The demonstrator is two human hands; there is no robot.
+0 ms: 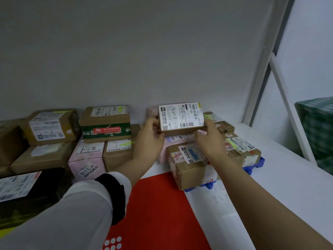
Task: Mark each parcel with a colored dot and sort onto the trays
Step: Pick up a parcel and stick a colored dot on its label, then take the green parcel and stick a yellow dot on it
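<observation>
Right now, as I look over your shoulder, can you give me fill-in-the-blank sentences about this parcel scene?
The left hand and right hand hold one small parcel whose label is ___.
The flat sheet nearest the person is ___.
The plastic tray at the right is ___.
Only the ___ arm wears a white sleeve.
Missing words: white, red, blue, left.

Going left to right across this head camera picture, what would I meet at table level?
black parcel → pink parcel → left hand → small labelled parcel → right hand → blue tray → green checked bundle
</observation>
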